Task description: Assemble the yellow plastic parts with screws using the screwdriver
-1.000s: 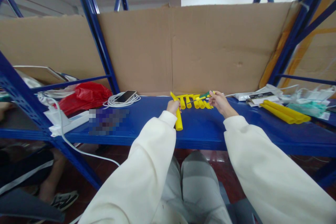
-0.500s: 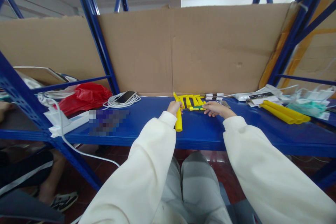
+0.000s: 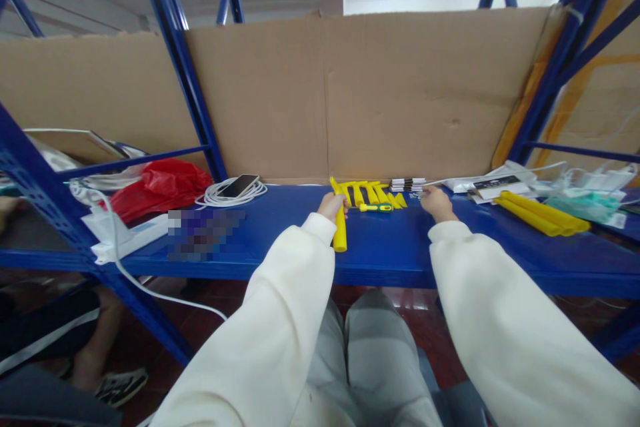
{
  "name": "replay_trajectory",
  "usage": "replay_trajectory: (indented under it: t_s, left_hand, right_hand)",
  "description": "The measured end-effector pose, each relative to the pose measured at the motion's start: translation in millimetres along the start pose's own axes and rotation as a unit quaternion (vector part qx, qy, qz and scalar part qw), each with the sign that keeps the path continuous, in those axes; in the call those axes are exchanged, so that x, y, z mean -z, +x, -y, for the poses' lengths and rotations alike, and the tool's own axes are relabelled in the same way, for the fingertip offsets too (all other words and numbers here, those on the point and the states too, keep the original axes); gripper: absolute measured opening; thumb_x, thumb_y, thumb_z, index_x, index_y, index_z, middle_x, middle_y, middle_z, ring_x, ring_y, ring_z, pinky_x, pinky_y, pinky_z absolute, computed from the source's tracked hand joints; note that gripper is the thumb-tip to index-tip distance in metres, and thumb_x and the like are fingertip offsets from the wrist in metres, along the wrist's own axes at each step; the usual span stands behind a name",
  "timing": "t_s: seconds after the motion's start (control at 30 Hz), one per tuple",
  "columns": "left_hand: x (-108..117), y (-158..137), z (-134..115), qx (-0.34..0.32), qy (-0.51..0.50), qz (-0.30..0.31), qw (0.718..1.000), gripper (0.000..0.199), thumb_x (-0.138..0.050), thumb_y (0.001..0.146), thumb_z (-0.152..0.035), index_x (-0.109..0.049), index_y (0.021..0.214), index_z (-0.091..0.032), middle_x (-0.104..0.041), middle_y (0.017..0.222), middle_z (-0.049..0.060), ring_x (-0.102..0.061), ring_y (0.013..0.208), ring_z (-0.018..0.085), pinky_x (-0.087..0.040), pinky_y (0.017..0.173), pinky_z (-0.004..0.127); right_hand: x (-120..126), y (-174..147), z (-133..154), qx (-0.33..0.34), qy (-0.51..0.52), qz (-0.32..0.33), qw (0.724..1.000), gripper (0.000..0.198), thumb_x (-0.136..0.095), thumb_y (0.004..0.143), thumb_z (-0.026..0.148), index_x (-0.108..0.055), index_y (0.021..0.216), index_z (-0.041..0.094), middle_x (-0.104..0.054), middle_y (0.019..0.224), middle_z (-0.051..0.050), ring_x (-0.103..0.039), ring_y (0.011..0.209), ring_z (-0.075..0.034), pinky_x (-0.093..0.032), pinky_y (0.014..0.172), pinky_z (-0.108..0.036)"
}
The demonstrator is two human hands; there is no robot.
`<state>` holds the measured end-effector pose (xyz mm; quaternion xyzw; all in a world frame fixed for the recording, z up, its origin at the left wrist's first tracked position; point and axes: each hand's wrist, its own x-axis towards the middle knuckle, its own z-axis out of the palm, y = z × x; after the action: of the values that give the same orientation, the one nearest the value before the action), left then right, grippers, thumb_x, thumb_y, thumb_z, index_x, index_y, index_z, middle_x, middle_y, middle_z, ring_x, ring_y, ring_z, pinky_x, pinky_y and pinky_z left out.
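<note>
My left hand (image 3: 331,206) is wrapped round a yellow tube (image 3: 340,233), which stands tilted with its pointed top above my fingers. Just right of it, a screwdriver (image 3: 379,208) with a yellow and green handle lies on the blue shelf, its tip toward the tube. Behind the screwdriver is a row of yellow pieces (image 3: 371,194). My right hand (image 3: 437,203) is at the shelf beside some small pale bits (image 3: 415,195), fingers drawn together; whatever is between them is too small to make out.
A stack of black-and-white pieces (image 3: 407,184) is by the cardboard wall (image 3: 400,100). More yellow tubes (image 3: 543,213) lie at the right. On the left are a phone (image 3: 240,185) on a coiled white cable, a red bag (image 3: 160,187) and a blue upright post (image 3: 187,80).
My right hand has left the screwdriver, now lying on the shelf, and moved right to the small bits. My left hand still holds the yellow tube in the same place.
</note>
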<state>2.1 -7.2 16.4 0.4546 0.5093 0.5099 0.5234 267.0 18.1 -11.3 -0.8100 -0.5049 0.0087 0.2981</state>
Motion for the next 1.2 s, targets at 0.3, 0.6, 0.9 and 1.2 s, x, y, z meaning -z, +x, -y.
replay_trajectory:
  t_s: [0.3, 0.6, 0.9, 1.2]
  left_hand:
    - [0, 2, 2, 0.0, 0.003, 0.0, 1.0, 0.02, -0.052, 0.073, 0.001, -0.049, 0.069, -0.018, -0.047, 0.047, -0.005, -0.041, 0.038, 0.009, -0.036, 0.045, 0.021]
    - [0, 2, 3, -0.007, 0.006, 0.012, 1.0, 0.017, -0.052, 0.073, 0.0, -0.053, 0.075, -0.017, -0.047, 0.047, -0.006, -0.041, 0.037, 0.009, -0.036, 0.042, 0.02]
    - [-3, -1, 1, -0.022, 0.014, 0.024, 0.999, 0.021, -0.048, 0.077, 0.001, -0.046, 0.07, -0.019, -0.045, 0.047, -0.006, -0.039, 0.035, 0.008, -0.033, 0.041, 0.02]
    - [-3, -1, 2, -0.022, 0.017, 0.028, 0.999, 0.018, -0.05, 0.075, 0.0, -0.049, 0.075, -0.018, -0.047, 0.05, -0.005, -0.041, 0.038, 0.009, -0.036, 0.045, 0.022]
  right_hand:
    - [-22, -2, -9, 0.054, -0.11, 0.109, 0.986, 0.056, -0.026, 0.099, 0.038, -0.039, 0.152, 0.028, -0.023, 0.164, -0.007, -0.013, 0.152, -0.032, -0.012, 0.115, -0.07]
    - [-26, 7, -8, 0.084, -0.142, 0.127, 0.978, 0.056, -0.022, 0.1, 0.039, -0.039, 0.152, 0.026, -0.022, 0.165, -0.01, -0.008, 0.153, -0.031, -0.005, 0.115, -0.069]
    - [-20, 6, 1, 0.137, -0.162, 0.091, 0.973, 0.044, -0.037, 0.096, 0.023, -0.063, 0.13, 0.018, -0.049, 0.148, -0.016, -0.029, 0.146, -0.034, -0.015, 0.113, -0.069]
    - [-16, 2, 20, 0.107, -0.209, 0.083, 0.968, 0.043, -0.046, 0.088, 0.012, -0.063, 0.128, 0.008, -0.052, 0.138, -0.026, -0.046, 0.134, -0.036, -0.04, 0.106, -0.051]
